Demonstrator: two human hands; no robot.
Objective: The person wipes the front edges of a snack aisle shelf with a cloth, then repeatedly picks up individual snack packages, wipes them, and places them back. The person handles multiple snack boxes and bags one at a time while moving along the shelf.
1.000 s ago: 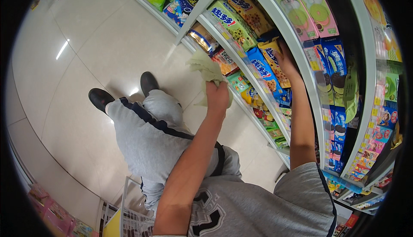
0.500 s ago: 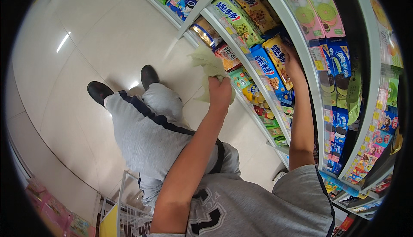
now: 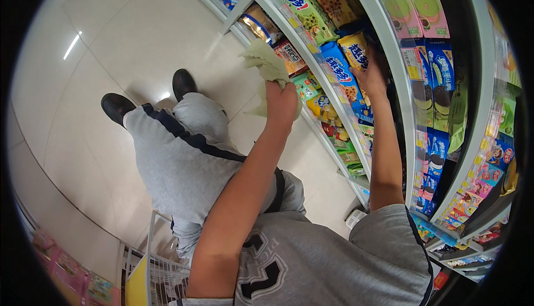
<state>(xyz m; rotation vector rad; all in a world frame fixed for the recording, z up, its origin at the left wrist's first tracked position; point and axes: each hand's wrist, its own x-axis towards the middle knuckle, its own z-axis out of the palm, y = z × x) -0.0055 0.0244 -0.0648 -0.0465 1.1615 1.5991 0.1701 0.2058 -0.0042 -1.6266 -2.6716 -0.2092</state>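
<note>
Left hand: my left hand (image 3: 282, 101) is raised in front of the shelves, fingers curled together and clamped on a pale green cloth (image 3: 266, 64); the cloth stands bunched above my fist with a loose tail hanging below it, which looks like a grip chosen to keep a wad free for wiping.
Right hand: my right hand (image 3: 371, 78) reaches into the middle shelf (image 3: 340, 92); the fingers lie against a yellow snack packet (image 3: 356, 47) at the front of its row; whether they are spread or closed round it I cannot tell, since the back of the hand hides them; I judge it is steadying or shifting the packet so the shelf beneath can be got at.
Cloth position: near the shelf edge, just beside the green and blue packets (image 3: 339, 67), not clearly touching them.
Shelf stock: packets stand upright and face outward in tight rows, so one must be nudged aside to reach the board.
Body: I stand close to the shelving, grey trousers and black shoes (image 3: 117, 106) on the pale tiled floor (image 3: 83, 83).
Behind me: a wire basket (image 3: 161, 278) sits low at my left, well apart from both hands.
</note>
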